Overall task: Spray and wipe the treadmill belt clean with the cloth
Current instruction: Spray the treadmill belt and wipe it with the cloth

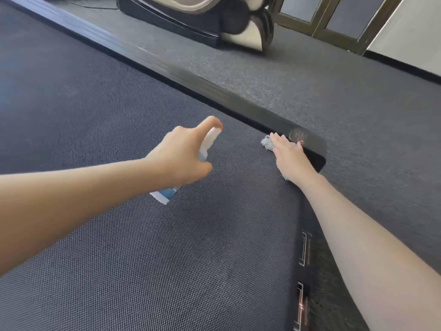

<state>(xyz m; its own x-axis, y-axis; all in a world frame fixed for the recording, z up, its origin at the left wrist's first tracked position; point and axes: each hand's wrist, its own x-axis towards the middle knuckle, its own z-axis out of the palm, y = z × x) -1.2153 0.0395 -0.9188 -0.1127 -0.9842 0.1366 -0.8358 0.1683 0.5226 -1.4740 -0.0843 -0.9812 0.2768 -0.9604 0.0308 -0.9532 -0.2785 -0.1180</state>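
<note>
Two hands over dark woven treadmill belt (143, 247). Your left hand (181, 155), frame centre, grips white-and-blue plastic spray bottle (164, 195). Your right hand (288, 155), fingers flat, presses grey fabric cloth (266, 142), centre right.

- Grey carpet floor (310, 75), far and right.
- Black-and-cream machine base (191, 22), far, standing on the carpet.
- Bronze-framed glazed panels (334, 17), far right.
- Pale wall (417, 37), dark skirting (403, 65) below.
</note>
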